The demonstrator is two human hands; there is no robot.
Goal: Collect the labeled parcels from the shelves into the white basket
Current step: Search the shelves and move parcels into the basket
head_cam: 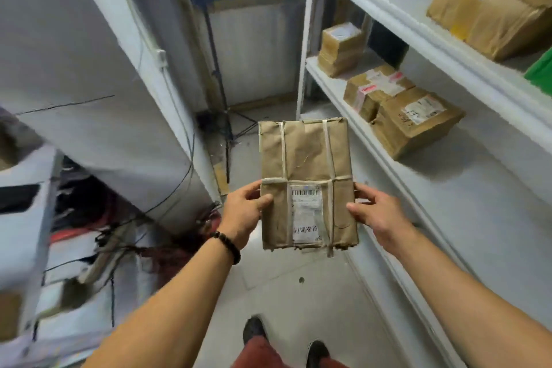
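Note:
A flat brown paper parcel [306,164], tied with pale straps and bearing a white barcode label, is held up in front of me over the aisle floor. My left hand [243,213] grips its left edge and my right hand [378,212] grips its right edge. On the white shelf unit [397,167] to the right lie more labeled parcels: a taped box [415,125] at the front, another box [375,89] behind it, and a small one [340,48] further back. A big brown parcel [493,9] rests on the upper shelf. No white basket is in view.
A white wall panel and loose black cables [179,182] crowd the left side. A tripod stand [227,128] stands at the end of the narrow aisle. A green object [542,72] shows at the right edge. My shoes [254,329] are on the floor below.

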